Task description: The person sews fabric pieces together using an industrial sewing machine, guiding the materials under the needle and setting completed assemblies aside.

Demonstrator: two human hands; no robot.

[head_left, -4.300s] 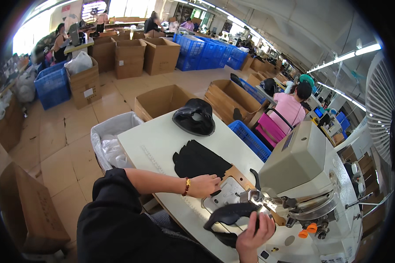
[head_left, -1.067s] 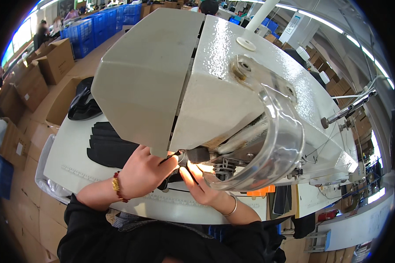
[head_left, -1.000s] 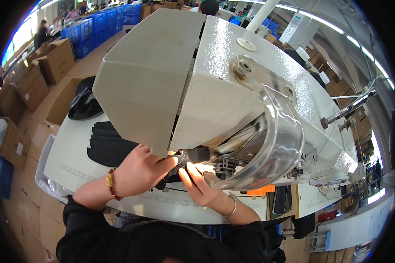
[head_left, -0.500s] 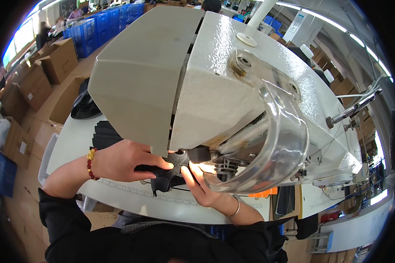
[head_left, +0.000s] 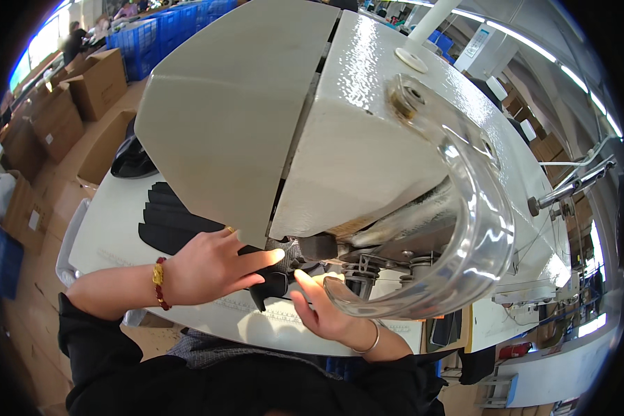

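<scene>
A large pale sewing machine (head_left: 222, 104) fills the middle, its head hanging over my hands. Beneath it, a small black fabric piece (head_left: 276, 283) with a curved, folded edge lies on the white table. My left hand (head_left: 202, 269) rests at its left side, index finger stretched out to the piece, thumb apart below. From the right, my right hand (head_left: 331, 320) reaches in with fingers extended, the fingertips close to the piece's right edge. The needle area is hidden behind the machine head and a clear curved guard (head_left: 475, 243).
A fanned stack of black pieces (head_left: 161, 225) lies left on the white table (head_left: 107, 232). Behind it is a glossy black object (head_left: 132, 159). Cardboard boxes (head_left: 97, 87) and blue crates (head_left: 135, 52) stand at far left. A metal thread-stand rod (head_left: 575, 184) juts out at right.
The view has shifted slightly. My left hand has lifted a little, its index finger straighter on the fabric. My right hand has drawn slightly back from the piece, fingers still stretched.
</scene>
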